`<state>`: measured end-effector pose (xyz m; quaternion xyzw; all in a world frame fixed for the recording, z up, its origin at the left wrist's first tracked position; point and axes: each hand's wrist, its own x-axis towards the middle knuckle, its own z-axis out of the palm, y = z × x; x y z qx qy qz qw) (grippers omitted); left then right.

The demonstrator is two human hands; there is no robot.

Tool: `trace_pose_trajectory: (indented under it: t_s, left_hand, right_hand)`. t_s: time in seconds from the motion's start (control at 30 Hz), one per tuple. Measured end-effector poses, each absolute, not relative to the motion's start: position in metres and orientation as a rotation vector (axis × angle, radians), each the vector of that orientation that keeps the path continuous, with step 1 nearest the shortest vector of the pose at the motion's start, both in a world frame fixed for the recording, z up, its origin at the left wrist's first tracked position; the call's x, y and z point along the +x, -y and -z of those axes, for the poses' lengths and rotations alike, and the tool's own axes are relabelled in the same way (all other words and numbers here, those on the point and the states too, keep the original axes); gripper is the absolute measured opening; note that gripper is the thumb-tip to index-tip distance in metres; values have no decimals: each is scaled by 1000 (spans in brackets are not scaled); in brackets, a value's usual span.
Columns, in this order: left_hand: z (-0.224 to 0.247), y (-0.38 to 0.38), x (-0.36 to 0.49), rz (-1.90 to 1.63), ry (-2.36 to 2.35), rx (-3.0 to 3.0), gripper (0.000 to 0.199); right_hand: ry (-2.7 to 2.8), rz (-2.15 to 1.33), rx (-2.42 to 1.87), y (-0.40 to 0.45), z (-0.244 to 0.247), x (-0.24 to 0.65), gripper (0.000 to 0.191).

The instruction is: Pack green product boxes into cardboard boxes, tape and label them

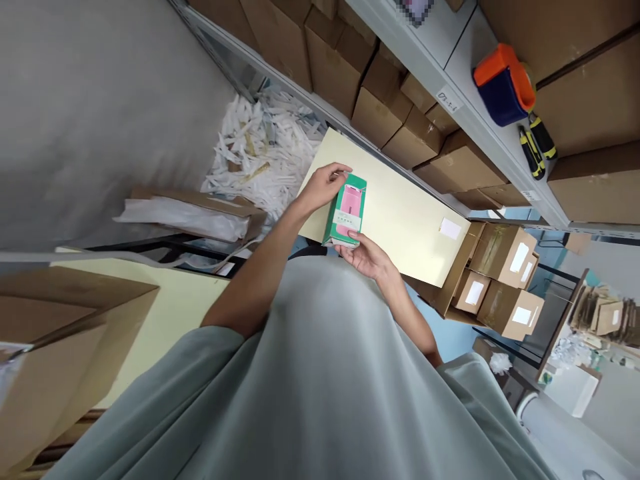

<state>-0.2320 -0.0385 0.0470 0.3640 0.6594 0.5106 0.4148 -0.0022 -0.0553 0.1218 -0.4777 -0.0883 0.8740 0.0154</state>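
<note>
A small green carton (342, 222) with a pink printed panel and a pale band stands tilted over the cream tabletop (400, 207), near its left end. My right hand (370, 257) grips the carton's near end, thumb on the front face and fingers underneath. At the far end, my left hand (326, 183) has its fingers bent and pinched at the carton's top left corner. Its fingertips are partly hidden there, so what they do at the flap is unclear.
Shredded white paper (265, 143) is heaped left of the table. Cardboard boxes (507, 277) are stacked at its right end. Shelves (450, 87) behind hold more boxes, an orange and blue tape dispenser (505, 87) and yellow-black cutters (535, 143). A white label (450, 228) lies on the tabletop.
</note>
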Motion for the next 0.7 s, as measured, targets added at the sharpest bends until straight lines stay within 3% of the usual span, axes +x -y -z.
trace_pose_trajectory:
  t_s: [0.3, 0.53, 0.7]
  left_hand:
    - [25, 54, -271, -1061, -1791, 777, 34]
    - [59, -19, -303, -1112, -1767, 928, 48]
    - [70, -60, -314, -1054, -1752, 922, 60]
  right_hand:
    - [297, -2508, -1783, 74, -38, -79, 30]
    - [344, -2286, -1707, 37, 14, -157, 37]
    - [402, -2137, -1751, 20, 27, -176, 32]
